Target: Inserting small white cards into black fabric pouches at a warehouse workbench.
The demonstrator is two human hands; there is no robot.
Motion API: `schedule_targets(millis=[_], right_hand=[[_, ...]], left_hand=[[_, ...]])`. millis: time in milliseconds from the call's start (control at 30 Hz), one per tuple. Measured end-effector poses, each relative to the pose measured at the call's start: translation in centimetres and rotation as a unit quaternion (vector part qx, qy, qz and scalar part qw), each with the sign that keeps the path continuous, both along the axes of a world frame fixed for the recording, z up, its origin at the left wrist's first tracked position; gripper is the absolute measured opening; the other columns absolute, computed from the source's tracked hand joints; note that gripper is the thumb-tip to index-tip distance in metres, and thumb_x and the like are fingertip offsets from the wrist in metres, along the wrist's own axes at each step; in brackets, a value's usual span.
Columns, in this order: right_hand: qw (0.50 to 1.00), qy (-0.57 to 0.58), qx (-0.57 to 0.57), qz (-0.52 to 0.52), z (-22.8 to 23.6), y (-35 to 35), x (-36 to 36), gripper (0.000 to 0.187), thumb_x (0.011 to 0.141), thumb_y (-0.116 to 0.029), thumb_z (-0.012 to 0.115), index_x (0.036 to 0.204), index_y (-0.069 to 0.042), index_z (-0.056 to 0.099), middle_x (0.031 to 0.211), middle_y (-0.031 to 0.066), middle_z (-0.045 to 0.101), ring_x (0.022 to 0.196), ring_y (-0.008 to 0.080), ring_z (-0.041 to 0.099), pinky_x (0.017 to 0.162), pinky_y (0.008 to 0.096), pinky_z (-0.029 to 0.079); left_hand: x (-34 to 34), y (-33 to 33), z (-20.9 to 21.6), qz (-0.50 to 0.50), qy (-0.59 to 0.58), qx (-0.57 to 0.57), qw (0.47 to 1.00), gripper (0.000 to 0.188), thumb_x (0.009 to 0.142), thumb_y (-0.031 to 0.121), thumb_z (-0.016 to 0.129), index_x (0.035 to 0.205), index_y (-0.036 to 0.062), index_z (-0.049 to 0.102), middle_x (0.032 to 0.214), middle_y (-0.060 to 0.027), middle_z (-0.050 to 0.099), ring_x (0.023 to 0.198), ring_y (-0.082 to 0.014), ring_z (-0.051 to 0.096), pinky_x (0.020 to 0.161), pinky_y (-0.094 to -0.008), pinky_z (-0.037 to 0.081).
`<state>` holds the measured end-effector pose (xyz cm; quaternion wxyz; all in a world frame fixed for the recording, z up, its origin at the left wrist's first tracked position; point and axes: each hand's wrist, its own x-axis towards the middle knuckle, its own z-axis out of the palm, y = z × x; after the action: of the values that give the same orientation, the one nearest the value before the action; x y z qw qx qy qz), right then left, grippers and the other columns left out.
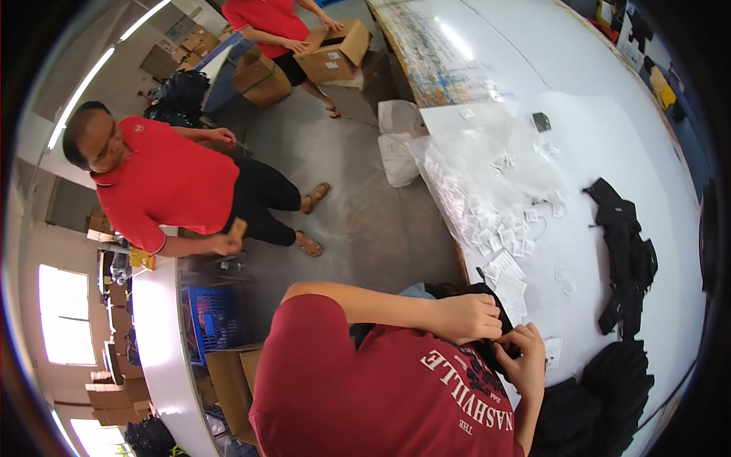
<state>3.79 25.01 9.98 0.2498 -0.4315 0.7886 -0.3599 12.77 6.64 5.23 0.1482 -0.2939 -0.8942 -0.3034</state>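
The room has a gray floor (pixel 358 228) and two bright windows (pixel 65 314) on the far left; next comes one long white table (pixel 156 343); one person in a red shirt (pixel 175 183) stands above it, with one small tan piece (pixel 239 229) in one hand; then there is one blue crate (pixel 217 316), with one open brown box (pixel 230 381) below it; higher up, a second person in red (pixel 263 23) has both hands on one brown box (pixel 331 55), and one more box (pixel 260 78) sits just beside it.

In the middle, the left hand (pixel 470 317) has its fingers curled and close together on one black cloth thing (pixel 499 298); this black thing is between the two hands, close to the maroon shirt (pixel 381 381), by the edge of the big white table (pixel 586 160); on that table is one clear plastic bag (pixel 457 148), with too many little white tags (pixel 521 242) to count; the right hand (pixel 525 354) pinches the black thing with thumb and fingers, but some fingertips are hidden; farther right are one black heap (pixel 620 381) and one long black cloth piece (pixel 620 228).
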Motion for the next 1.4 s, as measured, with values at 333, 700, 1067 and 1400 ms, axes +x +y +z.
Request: schedule_targets(millis=[333,700,1067,1400], right_hand=[[0.999,0.007,-0.029,-0.036,-1.0,2.6,1.9,0.008,0.064,-0.001,0.068,0.070,-0.002,0.063,0.068,0.0060,0.056,0.065,0.0227,0.047,0.059,0.0322,0.040],[0.994,0.000,-0.029,-0.110,-0.8,4.6,2.9,0.007,0.067,-0.002,0.067,0.072,-0.003,0.064,0.067,0.0046,0.057,0.066,0.0194,0.046,0.059,0.0296,0.039],[0.977,-0.022,-0.062,-0.202,-1.7,6.4,3.1,0.009,0.068,-0.003,0.071,0.071,-0.004,0.063,0.065,0.0059,0.057,0.062,0.0222,0.049,0.060,0.0318,0.037],[0.971,0.049,-0.101,-0.210,-0.5,5.1,4.4,0.011,0.069,-0.005,0.072,0.078,-0.004,0.066,0.074,0.0042,0.061,0.068,0.0210,0.057,0.059,0.0311,0.048]], left_hand=[[-0.7,1.8,-0.7,-0.084,-0.058,0.101,0.990,0.014,0.066,0.004,0.060,0.077,0.0059,0.052,0.079,-0.0050,0.055,0.080,-0.0216,0.055,0.080,-0.0327,0.040],[-2.5,3.0,-1.0,-0.153,-0.108,0.112,0.976,0.015,0.065,0.001,0.059,0.078,0.0061,0.052,0.078,-0.0064,0.054,0.079,-0.0235,0.055,0.077,-0.0330,0.042],[-4.3,4.0,0.1,-0.173,-0.058,0.090,0.979,0.007,0.073,0.009,0.057,0.078,0.0046,0.057,0.090,-0.0056,0.061,0.085,-0.0217,0.059,0.079,-0.0335,0.045],[-3.4,2.1,1.9,-0.144,-0.032,0.074,0.986,0.016,0.062,0.007,0.063,0.078,0.0032,0.063,0.089,-0.0069,0.065,0.078,-0.0196,0.062,0.071,-0.0298,0.047]])
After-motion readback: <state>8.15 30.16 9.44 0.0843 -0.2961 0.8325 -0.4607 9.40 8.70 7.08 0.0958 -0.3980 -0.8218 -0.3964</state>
